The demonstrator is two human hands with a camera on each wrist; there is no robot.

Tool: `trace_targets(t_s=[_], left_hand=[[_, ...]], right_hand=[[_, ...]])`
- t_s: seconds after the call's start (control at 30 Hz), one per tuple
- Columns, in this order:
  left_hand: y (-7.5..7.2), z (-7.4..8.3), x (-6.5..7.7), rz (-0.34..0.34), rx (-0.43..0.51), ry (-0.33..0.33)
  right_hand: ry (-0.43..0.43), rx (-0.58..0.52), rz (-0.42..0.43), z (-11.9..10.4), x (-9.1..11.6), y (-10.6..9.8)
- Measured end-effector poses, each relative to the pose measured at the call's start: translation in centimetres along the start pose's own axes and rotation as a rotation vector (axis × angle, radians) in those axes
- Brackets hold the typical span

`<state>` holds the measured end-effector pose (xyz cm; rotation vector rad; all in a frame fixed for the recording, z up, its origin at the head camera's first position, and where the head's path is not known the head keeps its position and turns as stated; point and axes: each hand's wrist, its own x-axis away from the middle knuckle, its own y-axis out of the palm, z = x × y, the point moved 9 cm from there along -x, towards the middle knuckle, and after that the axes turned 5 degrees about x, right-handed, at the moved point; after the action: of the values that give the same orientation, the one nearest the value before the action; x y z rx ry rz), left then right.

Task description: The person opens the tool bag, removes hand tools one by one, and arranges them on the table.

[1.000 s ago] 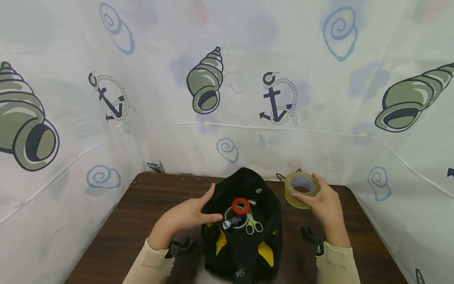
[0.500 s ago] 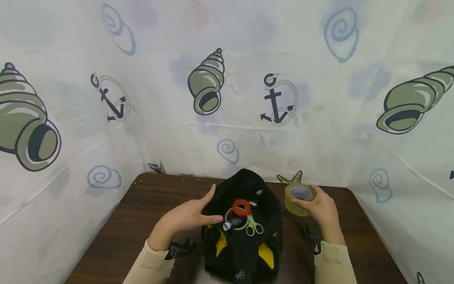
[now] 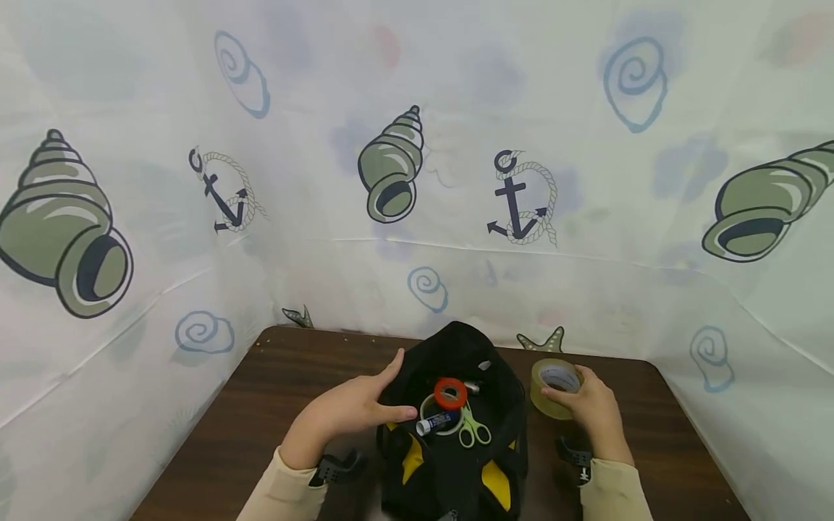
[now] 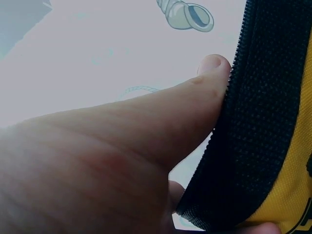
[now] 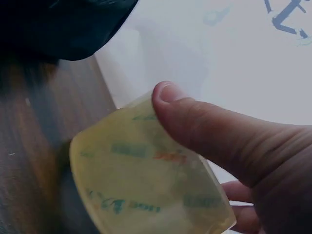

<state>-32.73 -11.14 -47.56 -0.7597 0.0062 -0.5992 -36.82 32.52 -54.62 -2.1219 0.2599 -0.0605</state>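
A black and yellow zippered bag (image 3: 456,470) stands with its mouth open in the middle. My left hand (image 3: 348,416) holds the bag's left rim, its thumb against the zipper edge (image 4: 231,97) in the left wrist view; most of the other fingers are hidden behind the bag. Right of the bag, my right hand (image 3: 598,411) grips a wide roll of clear yellowish packing tape (image 3: 549,407), thumb across its near side. In the right wrist view, green print shows on the packing tape. Inside the bag lie a red tape roll (image 3: 440,395), a glue stick (image 3: 439,421) and green-handled scissors (image 3: 473,433).
A pale ring (image 3: 426,407), partly covered, and a small silvery item (image 3: 472,388) are also in the bag. The dark wooden table (image 3: 313,354) meets a white curtain (image 3: 456,65) printed with shells and anchors along its back and sides.
My right hand has lowered the packing tape roll slightly towards the table. The left hand keeps its hold on the bag rim. The head view has tilted up and shifted a little left.
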Motion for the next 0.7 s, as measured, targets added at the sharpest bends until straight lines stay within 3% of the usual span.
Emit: trace_targets(t_s=[0.17,0.37,0.7], left_hand=[[-0.03,-0.09,-0.09,-0.002,0.004,0.005],[-0.38,-0.1,-0.16,0.003,-0.012,0.002],[-0.37,-0.07,-0.46,-0.005,-0.016,0.025]], right_hand=[[0.012,-0.057,-0.032,0.18,-0.38,0.93],[-0.015,-0.045,-0.069,-0.4,-0.45,0.5],[-0.004,-0.119,0.029,-0.09,-0.66,0.94]])
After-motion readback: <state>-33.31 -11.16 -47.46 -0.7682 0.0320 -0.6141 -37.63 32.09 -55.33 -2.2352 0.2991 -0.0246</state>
